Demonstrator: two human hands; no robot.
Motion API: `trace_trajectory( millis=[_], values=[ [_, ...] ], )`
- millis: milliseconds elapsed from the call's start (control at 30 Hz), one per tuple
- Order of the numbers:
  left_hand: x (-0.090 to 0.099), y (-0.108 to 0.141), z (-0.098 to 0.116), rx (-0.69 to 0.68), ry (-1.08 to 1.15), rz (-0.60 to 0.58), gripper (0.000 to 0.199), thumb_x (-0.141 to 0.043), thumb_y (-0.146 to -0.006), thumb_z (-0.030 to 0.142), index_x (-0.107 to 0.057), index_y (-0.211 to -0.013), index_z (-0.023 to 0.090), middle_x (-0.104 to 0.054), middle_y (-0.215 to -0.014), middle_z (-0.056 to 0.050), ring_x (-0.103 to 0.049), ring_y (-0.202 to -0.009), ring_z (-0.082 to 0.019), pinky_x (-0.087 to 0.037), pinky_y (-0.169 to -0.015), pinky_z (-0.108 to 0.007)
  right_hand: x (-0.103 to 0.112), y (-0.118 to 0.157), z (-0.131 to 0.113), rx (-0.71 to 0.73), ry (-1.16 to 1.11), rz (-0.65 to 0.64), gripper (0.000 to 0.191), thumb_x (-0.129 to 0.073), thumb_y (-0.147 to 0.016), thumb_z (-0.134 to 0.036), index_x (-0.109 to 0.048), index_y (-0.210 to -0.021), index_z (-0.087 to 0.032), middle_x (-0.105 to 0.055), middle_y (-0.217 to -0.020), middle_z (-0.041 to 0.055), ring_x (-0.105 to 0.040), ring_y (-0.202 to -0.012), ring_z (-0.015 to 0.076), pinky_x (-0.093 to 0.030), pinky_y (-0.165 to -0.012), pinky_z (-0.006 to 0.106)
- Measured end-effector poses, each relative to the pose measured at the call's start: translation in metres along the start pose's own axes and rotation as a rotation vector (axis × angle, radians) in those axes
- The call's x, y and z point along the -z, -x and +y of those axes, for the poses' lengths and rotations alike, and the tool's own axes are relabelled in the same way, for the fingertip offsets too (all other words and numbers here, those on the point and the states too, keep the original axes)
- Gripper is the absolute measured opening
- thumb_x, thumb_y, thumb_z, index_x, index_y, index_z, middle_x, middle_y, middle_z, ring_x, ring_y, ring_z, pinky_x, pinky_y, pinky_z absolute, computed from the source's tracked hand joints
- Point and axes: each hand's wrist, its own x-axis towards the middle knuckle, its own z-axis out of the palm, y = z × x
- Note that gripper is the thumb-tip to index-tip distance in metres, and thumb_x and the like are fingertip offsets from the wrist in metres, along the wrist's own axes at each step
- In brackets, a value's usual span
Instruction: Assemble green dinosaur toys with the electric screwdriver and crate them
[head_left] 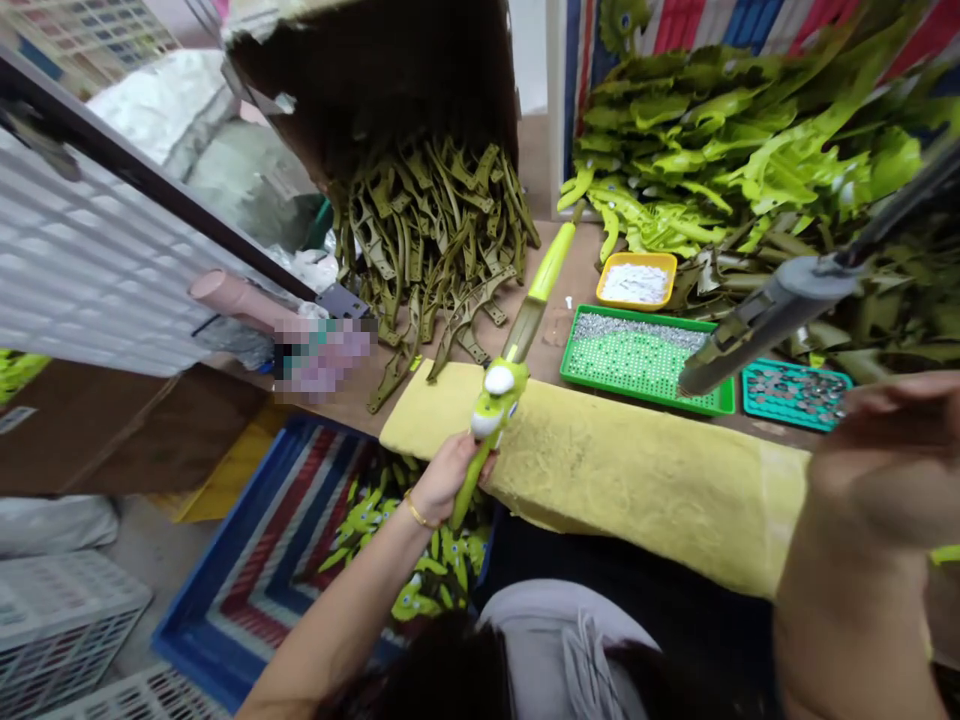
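My left hand is closed around a lime-green plastic toy with white bulging parts and a long olive-and-green shaft pointing away from me. The toy is held above the left part of a yellow padded board. At the right edge, my right hand is raised, blurred and partly cut off by the frame; its fingers do not show clearly. Close to it, a grey power screwdriver hangs at a tilt over a green tray of small metal screws. A teal tray holds small metal pieces.
A cardboard box spills olive plastic parts onto the bench. Lime-green parts are heaped at the back right. A yellow tray holds small white pieces. Below left, a blue bin contains green toys.
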Motion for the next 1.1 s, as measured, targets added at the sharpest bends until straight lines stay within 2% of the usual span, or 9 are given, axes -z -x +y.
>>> trace_trajectory(
  millis=[33, 67, 167, 200, 267, 433, 633, 900, 1100],
  values=[
    [-0.002, -0.001, 0.001, 0.024, 0.019, -0.014, 0.062, -0.067, -0.065, 0.075, -0.054, -0.070, 0.015, -0.045, -0.048, 0.004, -0.036, -0.044, -0.008, -0.028, -0.047, -0.022, 0.002, 0.025, -0.004, 0.055, -0.014, -0.130, 0.028, -0.066, -0.066, -0.013, -0.075, -0.079, -0.036, -0.068, -0.072, -0.0039, -0.056, -0.049, 0.0052, -0.039, -0.041, 0.028],
    [-0.005, -0.001, 0.002, 0.042, 0.039, -0.026, 0.062, -0.067, -0.064, 0.075, -0.054, -0.072, 0.015, -0.046, -0.048, 0.004, -0.037, -0.044, -0.008, -0.029, -0.047, -0.022, 0.002, 0.049, -0.003, 0.002, -0.010, -0.278, 0.027, -0.069, -0.067, -0.014, -0.074, -0.082, -0.035, -0.066, -0.065, -0.0037, -0.058, -0.050, 0.0076, -0.044, -0.043, 0.028],
    [-0.011, 0.000, 0.004, 0.071, 0.078, -0.051, 0.062, -0.070, -0.063, 0.073, -0.056, -0.075, 0.015, -0.046, -0.048, 0.004, -0.038, -0.044, -0.007, -0.029, -0.047, -0.022, -0.006, 0.113, 0.013, -0.350, 0.025, -0.721, 0.008, -0.070, -0.078, -0.025, -0.068, -0.085, -0.029, -0.070, -0.074, -0.0014, -0.068, -0.071, 0.0131, -0.057, -0.066, 0.032],
    [-0.012, 0.000, 0.004, 0.073, 0.083, -0.051, 0.061, -0.070, -0.062, 0.074, -0.057, -0.074, 0.015, -0.046, -0.047, 0.004, -0.038, -0.043, -0.007, -0.029, -0.046, -0.022, -0.010, 0.129, 0.019, -0.414, 0.044, -0.817, 0.004, -0.069, -0.080, -0.029, -0.066, -0.082, -0.026, -0.070, -0.080, -0.0003, -0.068, -0.078, 0.0132, -0.057, -0.072, 0.032],
    [-0.014, 0.001, 0.003, 0.071, 0.083, -0.045, 0.063, -0.068, -0.063, 0.076, -0.056, -0.073, 0.015, -0.045, -0.046, 0.004, -0.037, -0.042, -0.007, -0.029, -0.045, -0.021, -0.020, 0.154, 0.030, -0.476, 0.057, -0.907, 0.014, -0.070, -0.080, -0.034, -0.063, -0.077, -0.023, -0.066, -0.082, -0.0005, -0.064, -0.078, 0.0111, -0.055, -0.071, 0.028],
    [-0.014, 0.004, -0.002, 0.066, 0.066, 0.003, 0.065, -0.063, -0.064, 0.081, -0.053, -0.070, 0.016, -0.044, -0.044, 0.005, -0.037, -0.039, -0.006, -0.028, -0.042, -0.020, -0.035, 0.182, 0.030, -0.737, -0.069, -0.905, 0.023, -0.067, -0.081, -0.041, -0.056, -0.082, -0.022, -0.059, -0.064, -0.0063, -0.054, -0.051, 0.0060, -0.047, -0.048, 0.020],
    [-0.015, 0.007, -0.003, 0.050, 0.056, -0.023, 0.066, -0.064, -0.063, 0.081, -0.055, -0.071, 0.016, -0.046, -0.045, 0.004, -0.038, -0.039, -0.006, -0.029, -0.042, -0.020, -0.038, 0.187, 0.027, -0.738, -0.069, -0.820, 0.024, -0.072, -0.077, -0.040, -0.056, -0.082, -0.022, -0.066, -0.065, -0.0055, -0.062, -0.052, 0.0074, -0.053, -0.050, 0.021],
    [-0.017, 0.006, -0.003, 0.068, 0.108, 0.002, 0.068, -0.069, -0.056, 0.080, -0.057, -0.073, 0.015, -0.048, -0.047, 0.003, -0.041, -0.040, -0.006, -0.029, -0.041, -0.019, -0.035, 0.194, 0.024, -0.803, -0.110, -0.878, 0.026, -0.071, -0.078, -0.042, -0.057, -0.088, -0.022, -0.071, -0.073, -0.0028, -0.069, -0.060, 0.0099, -0.061, -0.060, 0.025],
    [-0.014, 0.002, -0.009, 0.100, 0.129, -0.002, 0.066, -0.065, -0.061, 0.080, -0.055, -0.068, 0.015, -0.048, -0.044, 0.003, -0.039, -0.038, -0.006, -0.030, -0.041, -0.020, -0.033, 0.195, 0.027, -0.828, -0.080, -0.885, 0.029, -0.072, -0.078, -0.042, -0.055, -0.087, -0.021, -0.071, -0.072, -0.0028, -0.069, -0.061, 0.0104, -0.061, -0.064, 0.027]
  ],
)
